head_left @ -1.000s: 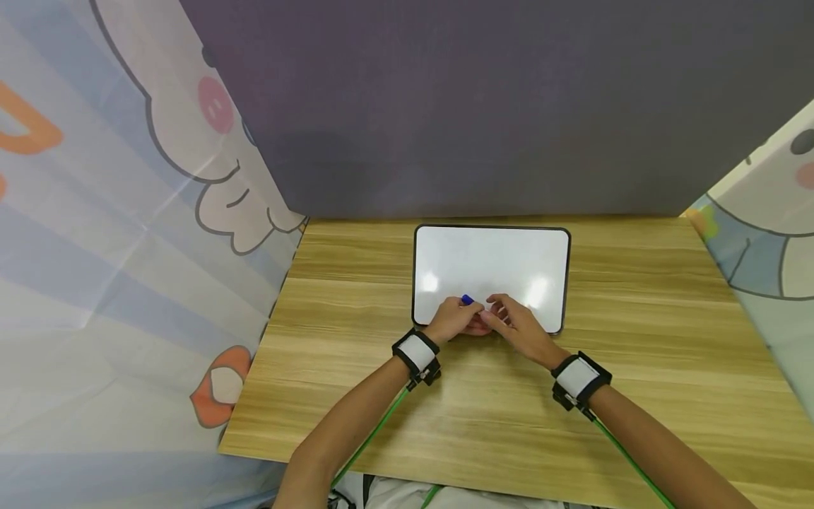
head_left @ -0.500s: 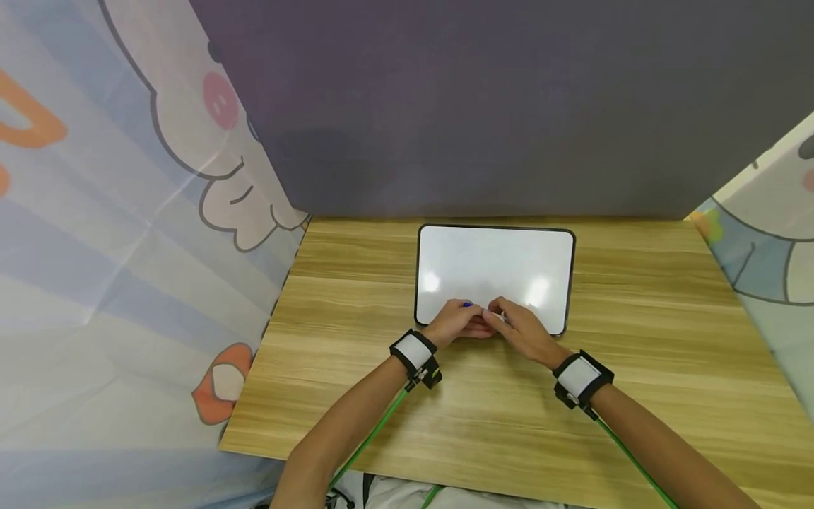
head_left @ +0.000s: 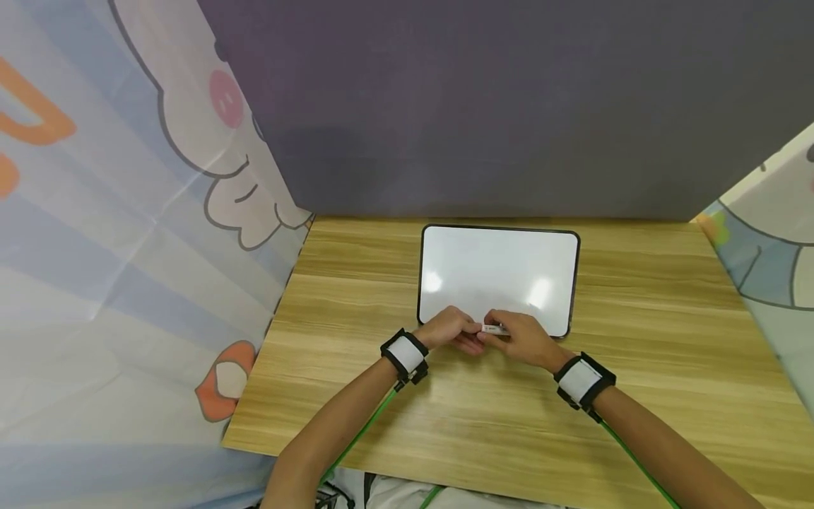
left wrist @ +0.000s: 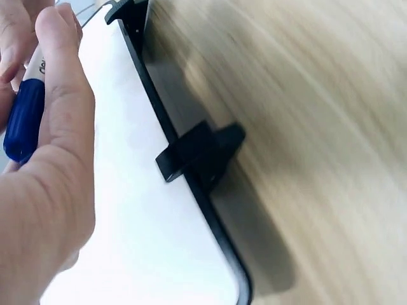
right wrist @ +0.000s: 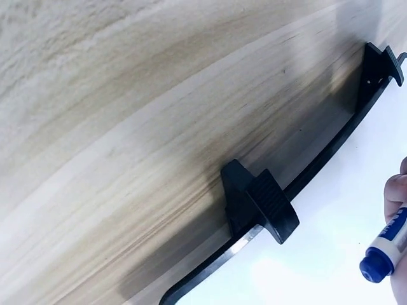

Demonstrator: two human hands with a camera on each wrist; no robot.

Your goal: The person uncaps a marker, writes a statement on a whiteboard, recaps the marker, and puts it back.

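Observation:
A whiteboard marker (head_left: 494,329) with a white barrel is held between both hands over the near edge of a black-framed whiteboard (head_left: 499,265). My left hand (head_left: 447,328) grips its blue-capped end; the blue cap (left wrist: 25,121) shows beside the thumb in the left wrist view. My right hand (head_left: 524,339) pinches the barrel from the other side. In the right wrist view, the marker's blue end (right wrist: 376,265) points out past the right fingers (right wrist: 397,190). From the head view, the fingers hide both ends of the marker.
Black brackets (left wrist: 200,152) clip onto the whiteboard's edge and stick out over the wood-grain table (head_left: 356,297). A dark grey panel (head_left: 483,106) rises behind the table. Cartoon-printed cloth (head_left: 127,283) hangs at the left. Green cables (head_left: 636,463) run from both wrist straps.
Both hands have shifted slightly toward the person. The blue end that showed above the left hand is now hidden, and the white barrel has come into sight between the hands.

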